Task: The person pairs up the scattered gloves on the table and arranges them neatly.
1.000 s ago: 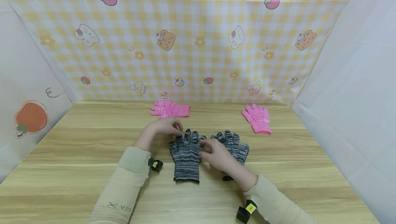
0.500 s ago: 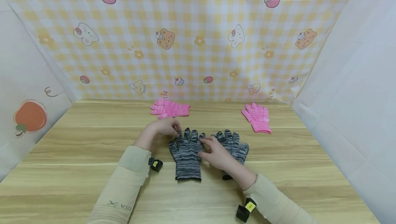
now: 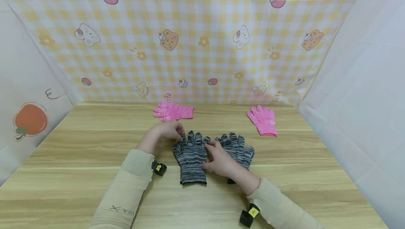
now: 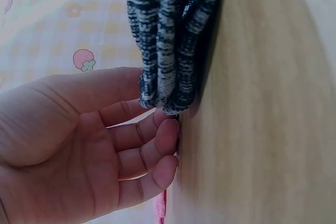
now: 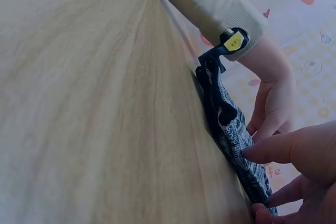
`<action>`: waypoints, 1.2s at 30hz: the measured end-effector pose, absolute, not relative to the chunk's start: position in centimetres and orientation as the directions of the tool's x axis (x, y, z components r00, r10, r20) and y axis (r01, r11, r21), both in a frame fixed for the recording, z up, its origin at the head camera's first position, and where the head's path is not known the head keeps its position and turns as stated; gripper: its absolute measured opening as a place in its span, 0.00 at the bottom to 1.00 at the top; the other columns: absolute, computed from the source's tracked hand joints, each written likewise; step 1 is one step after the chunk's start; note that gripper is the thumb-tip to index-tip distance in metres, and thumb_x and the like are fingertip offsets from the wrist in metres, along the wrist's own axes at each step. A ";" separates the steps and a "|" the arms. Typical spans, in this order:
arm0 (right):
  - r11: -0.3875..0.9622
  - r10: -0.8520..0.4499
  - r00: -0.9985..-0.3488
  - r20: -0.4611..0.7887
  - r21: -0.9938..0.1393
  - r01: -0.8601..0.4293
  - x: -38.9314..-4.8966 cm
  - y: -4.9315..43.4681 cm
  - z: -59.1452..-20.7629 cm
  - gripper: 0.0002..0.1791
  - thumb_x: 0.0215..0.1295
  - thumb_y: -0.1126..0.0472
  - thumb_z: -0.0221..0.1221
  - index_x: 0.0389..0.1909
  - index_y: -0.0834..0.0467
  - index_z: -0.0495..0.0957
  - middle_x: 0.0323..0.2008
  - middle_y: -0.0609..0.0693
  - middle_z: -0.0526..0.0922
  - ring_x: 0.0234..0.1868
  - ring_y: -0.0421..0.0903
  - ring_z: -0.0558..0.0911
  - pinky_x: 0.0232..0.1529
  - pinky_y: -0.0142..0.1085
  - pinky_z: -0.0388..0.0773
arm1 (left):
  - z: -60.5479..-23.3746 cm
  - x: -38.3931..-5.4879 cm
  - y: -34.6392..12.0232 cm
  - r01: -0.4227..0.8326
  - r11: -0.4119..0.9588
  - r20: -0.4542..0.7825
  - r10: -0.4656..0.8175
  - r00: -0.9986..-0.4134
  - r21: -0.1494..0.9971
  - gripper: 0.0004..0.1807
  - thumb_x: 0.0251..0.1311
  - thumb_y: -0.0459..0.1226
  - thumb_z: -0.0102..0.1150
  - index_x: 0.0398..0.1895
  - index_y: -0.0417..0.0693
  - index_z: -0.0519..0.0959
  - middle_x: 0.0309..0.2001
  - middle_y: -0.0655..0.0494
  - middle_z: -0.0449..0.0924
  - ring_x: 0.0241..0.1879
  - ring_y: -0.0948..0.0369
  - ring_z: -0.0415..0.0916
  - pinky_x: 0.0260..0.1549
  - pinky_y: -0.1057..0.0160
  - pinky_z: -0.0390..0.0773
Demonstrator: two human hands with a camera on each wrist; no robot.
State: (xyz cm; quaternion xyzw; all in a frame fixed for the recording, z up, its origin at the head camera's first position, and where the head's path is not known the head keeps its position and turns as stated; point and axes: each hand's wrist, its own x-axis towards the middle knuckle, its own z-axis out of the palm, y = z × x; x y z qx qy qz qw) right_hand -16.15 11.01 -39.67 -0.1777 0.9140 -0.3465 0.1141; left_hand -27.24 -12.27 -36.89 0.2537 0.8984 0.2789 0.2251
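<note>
In the head view, a black-and-grey striped knit glove (image 3: 193, 162) lies flat, cuff toward the person. The left hand (image 3: 171, 130) is at its upper left finger. In the left wrist view, the thumb and index of the left hand (image 4: 89, 135) pinch that glove (image 4: 163, 40) at a fingertip; the contact is partly hidden. Along the glove's right edge, the right hand (image 3: 221, 160) touches it with thumb and fingers spread apart. The right wrist view shows the right thumb (image 5: 273, 150) against the glove (image 5: 233, 129). A second striped glove (image 3: 242, 150) lies partly under the right hand and forearm.
Two pink gloves lie at the back of the wooden table (image 3: 79, 186): one glove (image 3: 177, 111) behind the left hand, another glove (image 3: 264, 120) to the right. A checked cloth (image 3: 202, 56) hangs behind, with white sheets at both sides.
The glove between the hands has shifted slightly right at its cuff. The left hand has moved slightly back from the glove's fingers, and the right thumb has moved down along its edge.
</note>
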 end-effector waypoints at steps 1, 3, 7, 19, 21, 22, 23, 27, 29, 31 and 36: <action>0.705 -0.408 -0.910 -0.077 -0.660 -0.260 -16.1 11.0 -39.6 0.42 0.58 0.57 0.66 0.69 0.69 0.58 0.69 0.65 0.53 0.36 0.44 0.75 0.36 0.38 0.75 | -36.9 -27.2 -12.3 0.332 0.715 -0.262 0.582 -0.769 0.615 0.07 0.57 0.30 0.62 0.38 0.38 0.78 0.30 0.52 0.76 0.28 0.60 0.72 0.30 0.65 0.74; 0.716 -0.415 -0.908 -0.051 -0.635 -0.291 -15.9 10.9 -39.4 0.41 0.58 0.57 0.67 0.68 0.68 0.61 0.68 0.65 0.54 0.46 0.50 0.76 0.45 0.42 0.76 | -36.9 -27.2 -12.5 0.336 0.713 -0.255 0.584 -0.771 0.615 0.07 0.57 0.30 0.62 0.38 0.38 0.78 0.29 0.53 0.76 0.28 0.60 0.71 0.31 0.65 0.74; 0.739 -0.460 -0.888 0.015 -0.548 -0.392 -15.4 10.7 -38.8 0.37 0.56 0.53 0.69 0.65 0.61 0.68 0.67 0.62 0.60 0.62 0.59 0.66 0.59 0.52 0.69 | -36.8 -27.1 -12.8 0.331 0.714 -0.249 0.576 -0.779 0.617 0.05 0.57 0.31 0.62 0.35 0.38 0.79 0.28 0.54 0.75 0.28 0.60 0.71 0.30 0.65 0.73; 0.774 -0.562 -0.827 0.022 -0.339 -0.535 -14.5 10.9 -38.9 0.39 0.55 0.45 0.67 0.66 0.55 0.69 0.73 0.58 0.50 0.71 0.64 0.49 0.64 0.64 0.51 | -37.3 -27.2 -12.7 0.327 0.700 -0.234 0.577 -0.783 0.635 0.03 0.57 0.30 0.62 0.32 0.38 0.80 0.24 0.55 0.74 0.25 0.61 0.69 0.27 0.66 0.72; 0.770 -0.576 -0.817 0.003 -0.332 -0.544 -14.5 10.9 -39.0 0.39 0.57 0.44 0.66 0.67 0.55 0.68 0.73 0.57 0.51 0.71 0.62 0.49 0.65 0.62 0.49 | -37.5 -27.2 -12.6 0.317 0.701 -0.234 0.570 -0.788 0.639 0.02 0.57 0.30 0.62 0.31 0.38 0.80 0.24 0.55 0.74 0.25 0.61 0.69 0.27 0.66 0.72; 0.765 -0.587 -0.809 -0.009 -0.331 -0.552 -14.4 10.9 -39.0 0.39 0.58 0.44 0.65 0.67 0.56 0.67 0.73 0.57 0.52 0.71 0.62 0.49 0.66 0.61 0.49 | -37.5 -27.2 -12.6 0.312 0.701 -0.235 0.567 -0.790 0.641 0.02 0.57 0.30 0.62 0.30 0.38 0.80 0.24 0.55 0.74 0.25 0.61 0.69 0.27 0.66 0.72; 0.761 -0.598 -0.801 -0.025 -0.331 -0.558 -14.4 10.9 -39.0 0.38 0.59 0.44 0.64 0.68 0.56 0.67 0.73 0.57 0.54 0.72 0.61 0.50 0.67 0.60 0.48 | -37.5 -27.2 -12.6 0.307 0.700 -0.235 0.564 -0.792 0.645 0.02 0.57 0.30 0.62 0.30 0.38 0.80 0.24 0.55 0.74 0.25 0.61 0.69 0.27 0.66 0.72; 0.746 -0.627 -0.776 -0.068 -0.339 -0.573 -14.4 11.1 -39.1 0.38 0.62 0.43 0.61 0.69 0.57 0.64 0.71 0.57 0.58 0.71 0.57 0.53 0.69 0.55 0.47 | -37.3 -27.3 -12.3 0.295 0.704 -0.242 0.555 -0.796 0.646 0.02 0.56 0.28 0.61 0.28 0.38 0.79 0.25 0.54 0.74 0.25 0.61 0.70 0.27 0.67 0.72; 0.743 -0.632 -0.771 -0.075 -0.342 -0.576 -14.4 11.1 -39.2 0.38 0.63 0.43 0.60 0.69 0.57 0.64 0.71 0.57 0.57 0.71 0.56 0.54 0.69 0.54 0.47 | -37.1 -27.3 -12.1 0.284 0.716 -0.254 0.544 -0.800 0.637 0.03 0.56 0.28 0.61 0.27 0.38 0.78 0.25 0.54 0.74 0.26 0.61 0.69 0.27 0.67 0.72; 0.741 -0.636 -0.768 -0.074 -0.338 -0.581 -14.4 11.2 -39.2 0.38 0.63 0.43 0.60 0.70 0.57 0.63 0.71 0.57 0.57 0.71 0.55 0.54 0.69 0.54 0.47 | -36.9 -27.3 -12.0 0.272 0.734 -0.270 0.528 -0.805 0.622 0.03 0.56 0.28 0.61 0.28 0.38 0.78 0.25 0.54 0.74 0.26 0.61 0.69 0.27 0.67 0.72; 0.737 -0.648 -0.758 -0.073 -0.311 -0.600 -14.4 11.2 -39.2 0.39 0.63 0.42 0.59 0.70 0.57 0.63 0.71 0.57 0.57 0.71 0.56 0.56 0.69 0.52 0.49 | -36.7 -27.3 -11.7 0.249 0.763 -0.302 0.501 -0.811 0.597 0.02 0.56 0.28 0.61 0.29 0.37 0.78 0.26 0.54 0.74 0.26 0.60 0.69 0.26 0.67 0.71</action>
